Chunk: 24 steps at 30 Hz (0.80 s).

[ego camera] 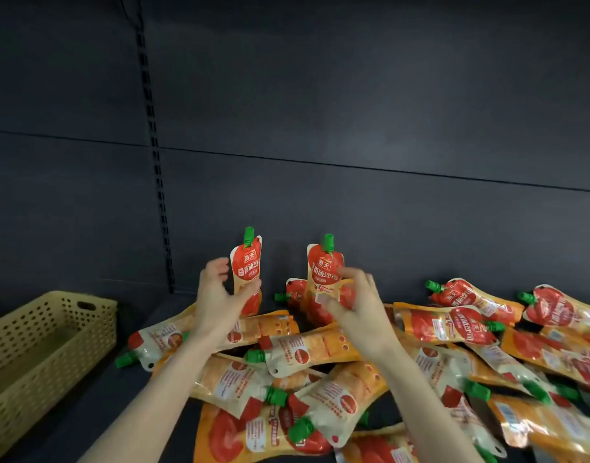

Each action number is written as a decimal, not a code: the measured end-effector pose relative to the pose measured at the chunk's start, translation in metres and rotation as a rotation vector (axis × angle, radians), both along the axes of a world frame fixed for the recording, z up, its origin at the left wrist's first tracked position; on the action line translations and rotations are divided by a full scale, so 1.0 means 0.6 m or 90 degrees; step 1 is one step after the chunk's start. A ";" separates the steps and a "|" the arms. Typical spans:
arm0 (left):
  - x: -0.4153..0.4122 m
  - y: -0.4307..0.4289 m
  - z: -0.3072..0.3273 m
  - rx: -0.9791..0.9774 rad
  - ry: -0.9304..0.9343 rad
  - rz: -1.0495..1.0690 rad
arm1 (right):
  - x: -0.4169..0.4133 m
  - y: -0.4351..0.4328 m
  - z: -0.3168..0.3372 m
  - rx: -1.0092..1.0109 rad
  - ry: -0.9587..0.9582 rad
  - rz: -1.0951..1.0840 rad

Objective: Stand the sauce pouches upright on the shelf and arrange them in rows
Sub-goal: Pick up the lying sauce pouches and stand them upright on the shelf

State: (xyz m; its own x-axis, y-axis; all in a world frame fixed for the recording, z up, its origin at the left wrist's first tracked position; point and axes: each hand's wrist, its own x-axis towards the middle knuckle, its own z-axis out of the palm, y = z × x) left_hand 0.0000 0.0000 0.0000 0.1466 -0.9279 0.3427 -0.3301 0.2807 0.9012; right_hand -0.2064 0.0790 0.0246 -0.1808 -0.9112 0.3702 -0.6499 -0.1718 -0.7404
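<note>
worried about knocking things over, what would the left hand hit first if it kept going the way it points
Probably the left upright tomato sauce pouch: the left hand opens toward it, thumb overlapping its lower part. Depth is unclear; its fingers may pass beside it.

Bare forearms, bare hands [218, 305] [357, 310]
</note>
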 end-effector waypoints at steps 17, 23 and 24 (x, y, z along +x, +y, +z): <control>0.008 -0.121 -0.035 0.072 -0.053 -0.150 | 0.009 -0.141 -0.059 0.055 -0.127 -0.112; 0.013 -0.141 -0.019 0.120 -0.019 -0.284 | 0.025 -0.163 -0.066 0.061 -0.148 -0.080; 0.014 -0.143 -0.018 0.133 -0.013 -0.300 | 0.027 -0.164 -0.068 0.059 -0.149 -0.080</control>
